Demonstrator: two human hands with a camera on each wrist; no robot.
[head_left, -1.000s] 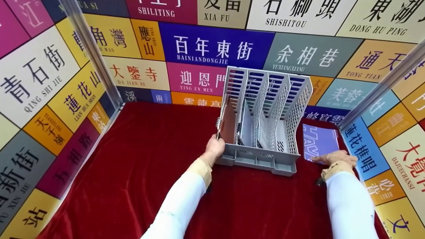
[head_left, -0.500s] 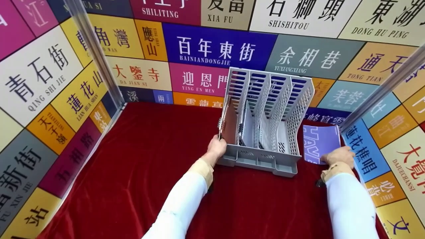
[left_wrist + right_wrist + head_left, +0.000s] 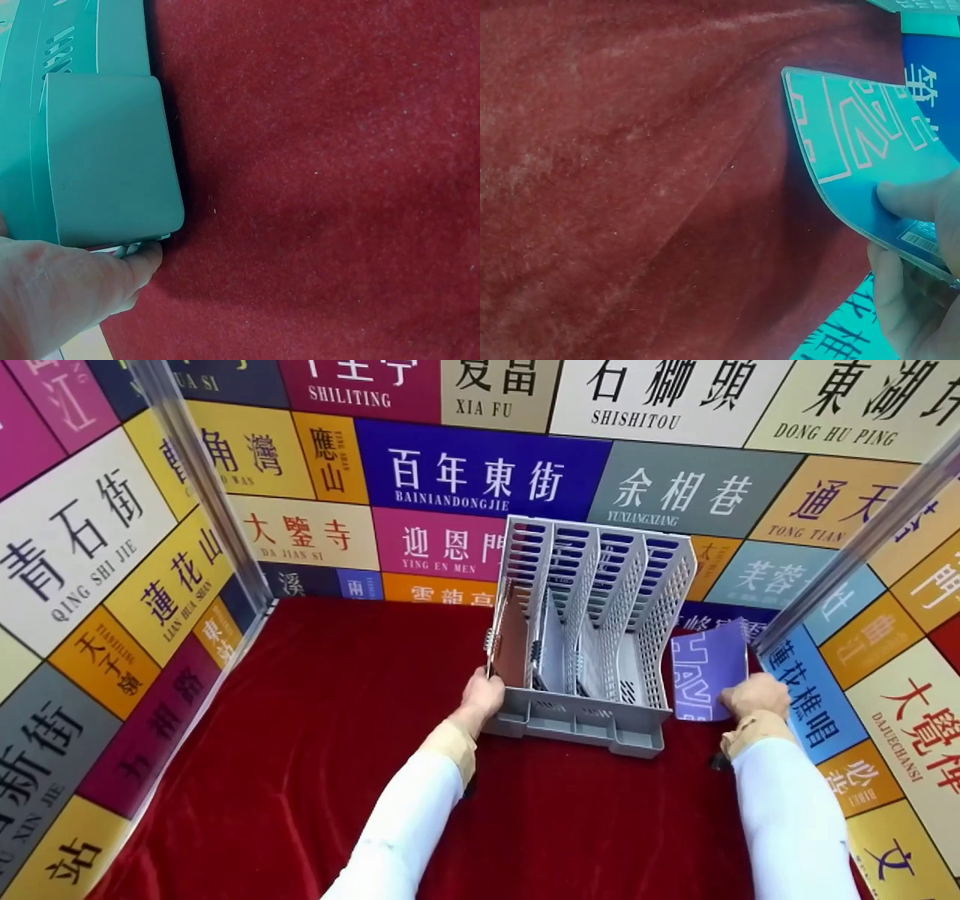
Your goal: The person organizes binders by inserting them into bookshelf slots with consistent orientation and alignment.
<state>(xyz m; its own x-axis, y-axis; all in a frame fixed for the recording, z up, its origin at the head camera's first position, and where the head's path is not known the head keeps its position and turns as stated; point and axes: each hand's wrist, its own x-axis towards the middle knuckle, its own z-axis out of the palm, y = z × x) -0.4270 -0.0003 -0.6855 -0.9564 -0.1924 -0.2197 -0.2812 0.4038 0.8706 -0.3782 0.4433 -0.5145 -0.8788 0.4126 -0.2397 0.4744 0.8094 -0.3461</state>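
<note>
A grey file rack (image 3: 577, 724) with upright slots stands on red cloth near the back wall. My left hand (image 3: 482, 695) grips its front left corner; in the left wrist view the fingers (image 3: 135, 270) lie along the rack's side. To the right of the rack, my right hand (image 3: 756, 695) holds a purple notebook (image 3: 705, 664) with large outlined letters. The right wrist view has the thumb (image 3: 915, 199) on the cover and the other fingers beneath, the notebook (image 3: 855, 135) bending and its far end tilted up from the cloth.
A brown spiral notebook (image 3: 513, 641) stands in the rack's leftmost slot, and thin notebooks (image 3: 553, 652) fill the two slots beside it. Printed sign panels (image 3: 480, 465) wall the back and both sides, with metal posts (image 3: 855, 532) at the corners. Red cloth (image 3: 337, 720) covers the table.
My right hand has gone from resting flat at the purple notebook's near edge to pinching it, and the notebook has tilted up. The left hand keeps its place on the rack.
</note>
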